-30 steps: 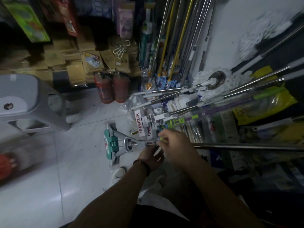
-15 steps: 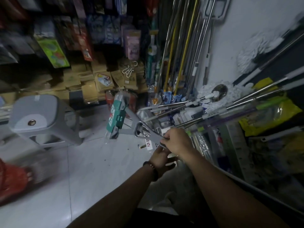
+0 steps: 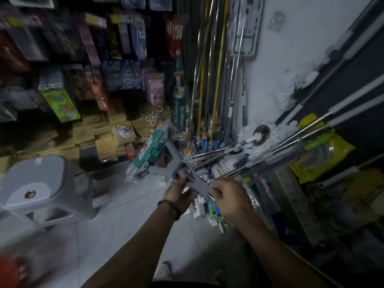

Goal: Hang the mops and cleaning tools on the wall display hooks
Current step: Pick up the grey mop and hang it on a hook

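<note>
The grey plastic mop head with a green label (image 3: pixel 152 151) is higher now than before. The left hand (image 3: pixel 179 195) and right hand (image 3: pixel 229 199) both grip its frame.

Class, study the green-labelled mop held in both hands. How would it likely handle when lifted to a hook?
Probably stiff: the mop juts from the left hand and right hand without sagging. Likely head-heavy: its bulky green end sits beyond both grips. Its clear wrapper may feel slippery.

A dark bracelet (image 3: pixel 168 206) circles the left wrist.
</note>
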Available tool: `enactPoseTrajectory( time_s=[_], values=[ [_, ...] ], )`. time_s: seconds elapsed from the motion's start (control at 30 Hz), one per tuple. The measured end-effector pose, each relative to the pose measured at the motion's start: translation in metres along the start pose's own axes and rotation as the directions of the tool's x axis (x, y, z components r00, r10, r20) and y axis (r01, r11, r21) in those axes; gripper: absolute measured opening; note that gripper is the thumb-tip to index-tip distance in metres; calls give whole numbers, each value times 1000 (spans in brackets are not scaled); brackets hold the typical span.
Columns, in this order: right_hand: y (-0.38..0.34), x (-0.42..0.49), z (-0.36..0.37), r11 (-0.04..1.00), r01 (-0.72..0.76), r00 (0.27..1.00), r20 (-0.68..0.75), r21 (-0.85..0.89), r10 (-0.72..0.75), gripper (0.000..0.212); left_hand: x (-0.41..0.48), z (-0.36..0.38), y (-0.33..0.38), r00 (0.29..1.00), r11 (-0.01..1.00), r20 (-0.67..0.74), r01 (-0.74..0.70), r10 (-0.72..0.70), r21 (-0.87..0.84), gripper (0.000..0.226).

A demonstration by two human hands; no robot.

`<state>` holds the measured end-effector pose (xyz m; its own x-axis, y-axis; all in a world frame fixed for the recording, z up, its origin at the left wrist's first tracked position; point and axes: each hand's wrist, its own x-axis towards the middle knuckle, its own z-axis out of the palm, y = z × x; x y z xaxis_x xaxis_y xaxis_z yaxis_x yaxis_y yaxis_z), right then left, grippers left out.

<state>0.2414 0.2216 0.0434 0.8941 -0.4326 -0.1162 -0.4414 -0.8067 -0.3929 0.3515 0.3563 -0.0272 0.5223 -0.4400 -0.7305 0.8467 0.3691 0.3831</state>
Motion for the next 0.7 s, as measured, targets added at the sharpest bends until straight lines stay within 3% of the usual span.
enactPoseTrajectory(
  time_s=[0.07,0.17,0.3,0.37,0.43,0.53,0.6,0.7],
  values=[
    [7,-7,-6,992,9,996,-86,126,2,8,-3,11,3,999,999,19,-27,27,33,32],
    [15,-16,-18,964,0,987,-153,266,42,14,-13,32,13,990,993,105,-97,90,73,42],
    [16,-18,-40,903,-46,990,-98,427,97,22,-34,71,28,958,964,235,-207,166,165,49],
    [8,-7,-56,857,-11,989,-123,515,86,15,-44,95,36,933,937,294,-278,210,214,44],
    [-3,10,-81,826,58,972,-221,561,82,23,-55,119,43,906,904,347,-342,244,257,41],
    [-22,31,-131,797,157,927,-365,584,84,13,-72,153,51,829,827,476,-471,295,308,40],
    [-28,38,-164,809,179,897,-431,561,101,18,-82,175,56,756,745,559,-579,340,330,38],
    [-29,34,-207,770,178,886,-440,612,145,20,-101,212,67,653,649,662,-690,368,320,36]
  ],
)
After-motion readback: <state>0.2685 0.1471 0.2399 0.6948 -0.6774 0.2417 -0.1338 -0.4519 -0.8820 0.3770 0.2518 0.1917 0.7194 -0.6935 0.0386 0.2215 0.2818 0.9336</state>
